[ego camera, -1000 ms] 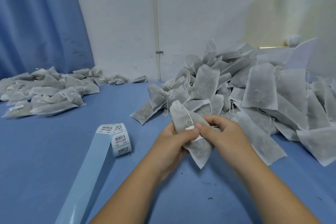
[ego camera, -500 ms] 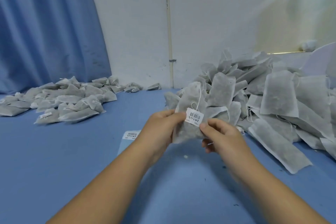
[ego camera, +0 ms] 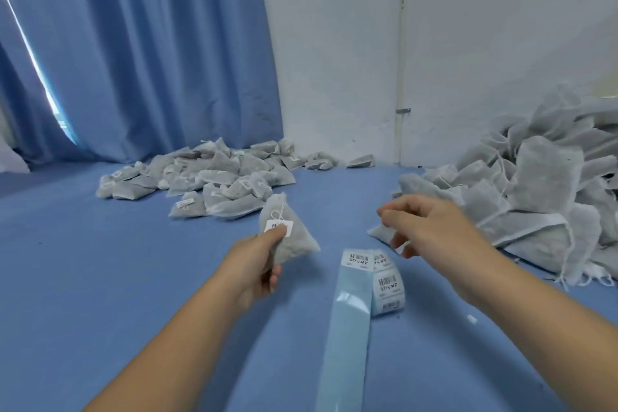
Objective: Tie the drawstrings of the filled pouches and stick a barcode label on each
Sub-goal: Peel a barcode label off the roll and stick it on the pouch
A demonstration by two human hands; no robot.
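The label roll lies between the arms on the blue table. The right hand has let go of the pouch and hangs empty, fingers loosely curled, near the untied heap. Only the left hand pinches it now. With its barcode label stuck on and its drawstring knotted, 1 pouch looks finished and bound for the labelled pile beyond.

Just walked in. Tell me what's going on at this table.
A person is labelling filled pouches. The left hand holds a tied pouch with a barcode label on it. The right hand hovers empty near the heap of pouches at right. The label roll lies between the arms; labelled pouches are piled far left.
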